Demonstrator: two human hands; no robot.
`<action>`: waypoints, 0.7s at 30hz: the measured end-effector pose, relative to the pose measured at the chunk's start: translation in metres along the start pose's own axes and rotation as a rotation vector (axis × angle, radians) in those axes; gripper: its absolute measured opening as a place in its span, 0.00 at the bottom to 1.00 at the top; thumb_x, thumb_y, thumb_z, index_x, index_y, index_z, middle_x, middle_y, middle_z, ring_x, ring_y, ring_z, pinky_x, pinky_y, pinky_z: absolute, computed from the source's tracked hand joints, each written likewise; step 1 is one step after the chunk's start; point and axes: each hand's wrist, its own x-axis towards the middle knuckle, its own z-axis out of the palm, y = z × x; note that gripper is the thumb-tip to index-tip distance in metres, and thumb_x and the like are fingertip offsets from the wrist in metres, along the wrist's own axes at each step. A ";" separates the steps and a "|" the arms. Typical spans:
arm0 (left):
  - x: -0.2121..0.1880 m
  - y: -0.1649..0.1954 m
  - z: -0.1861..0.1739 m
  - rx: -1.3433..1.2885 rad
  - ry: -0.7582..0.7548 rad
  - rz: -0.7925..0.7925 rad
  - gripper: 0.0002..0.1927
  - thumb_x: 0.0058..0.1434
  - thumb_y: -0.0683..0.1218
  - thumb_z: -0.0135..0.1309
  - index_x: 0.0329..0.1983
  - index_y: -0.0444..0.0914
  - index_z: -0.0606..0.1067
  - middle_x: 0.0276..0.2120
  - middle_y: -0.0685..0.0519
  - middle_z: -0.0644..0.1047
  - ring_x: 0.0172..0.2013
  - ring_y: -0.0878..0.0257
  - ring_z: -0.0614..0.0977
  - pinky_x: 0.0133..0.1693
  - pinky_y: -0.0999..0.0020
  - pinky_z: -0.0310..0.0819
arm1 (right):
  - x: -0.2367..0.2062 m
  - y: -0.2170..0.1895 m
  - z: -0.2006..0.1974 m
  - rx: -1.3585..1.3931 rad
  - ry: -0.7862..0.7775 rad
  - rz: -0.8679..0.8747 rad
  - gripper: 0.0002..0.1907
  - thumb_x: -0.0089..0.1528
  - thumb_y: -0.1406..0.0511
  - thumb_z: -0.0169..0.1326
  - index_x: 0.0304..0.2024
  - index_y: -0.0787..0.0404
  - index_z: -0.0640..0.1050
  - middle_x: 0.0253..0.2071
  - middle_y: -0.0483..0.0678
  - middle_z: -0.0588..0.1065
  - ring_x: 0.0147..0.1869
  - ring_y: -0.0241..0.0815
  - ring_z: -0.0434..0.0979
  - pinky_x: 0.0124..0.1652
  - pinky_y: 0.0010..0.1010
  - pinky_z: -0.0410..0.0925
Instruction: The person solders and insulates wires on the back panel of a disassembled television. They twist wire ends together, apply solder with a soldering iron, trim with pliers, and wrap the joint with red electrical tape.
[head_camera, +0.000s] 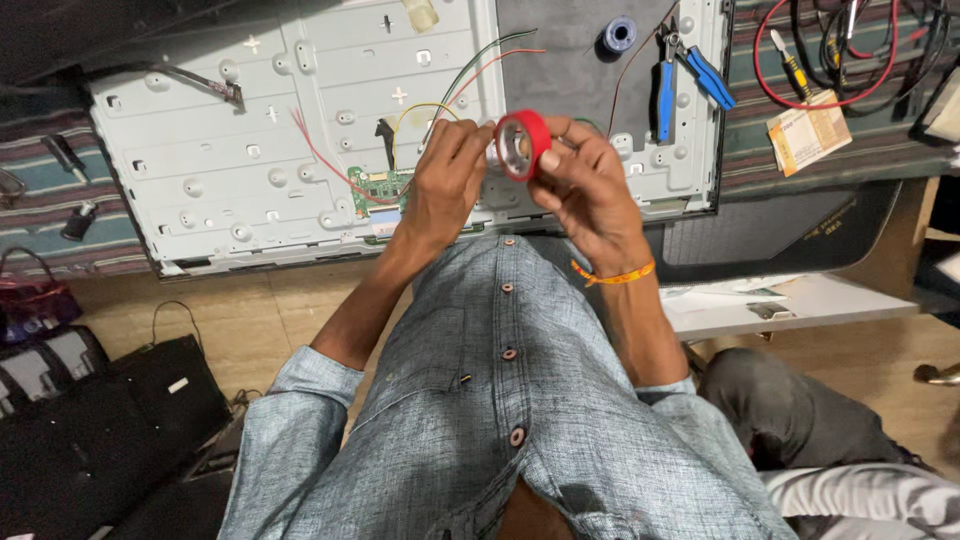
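A red roll of tape (524, 143) is held up between both hands, above the near edge of a grey metal panel chassis (300, 130). My right hand (585, 185) grips the roll from the right, thumb on its rim; an orange band circles that wrist. My left hand (447, 175) touches the roll's left side with pinched fingertips, apparently at the tape's end. A small green circuit board (378, 190) with red, green and yellow wires sits on the chassis just left of my left hand.
Blue-handled pliers (685, 75) and a blue spool (619, 34) lie on the dark sheet at the chassis's right. A screwdriver (790, 65), red cables and a paper packet (808, 130) rest on the striped cloth. Black bags (90, 420) stand on the floor at left.
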 end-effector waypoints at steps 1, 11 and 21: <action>0.002 0.001 0.000 0.001 -0.001 0.021 0.14 0.64 0.33 0.53 0.54 0.30 0.74 0.44 0.45 0.72 0.42 0.48 0.77 0.45 0.57 0.73 | 0.001 -0.009 0.002 0.079 -0.025 0.000 0.20 0.68 0.72 0.54 0.63 0.72 0.70 0.47 0.46 0.78 0.35 0.25 0.70 0.31 0.19 0.63; 0.005 -0.007 0.030 -0.951 0.023 -0.630 0.05 0.72 0.41 0.54 0.46 0.33 0.76 0.35 0.59 0.76 0.36 0.75 0.73 0.39 0.76 0.68 | 0.010 -0.002 0.005 -1.064 0.329 -0.687 0.17 0.75 0.69 0.52 0.65 0.67 0.72 0.52 0.50 0.76 0.35 0.33 0.77 0.31 0.24 0.71; 0.003 -0.008 0.034 -1.050 -0.010 -0.739 0.05 0.72 0.43 0.53 0.44 0.34 0.74 0.32 0.61 0.72 0.32 0.77 0.69 0.33 0.77 0.61 | 0.001 0.029 -0.002 -1.331 0.207 -0.657 0.18 0.65 0.70 0.62 0.55 0.71 0.74 0.58 0.58 0.69 0.51 0.44 0.79 0.38 0.26 0.74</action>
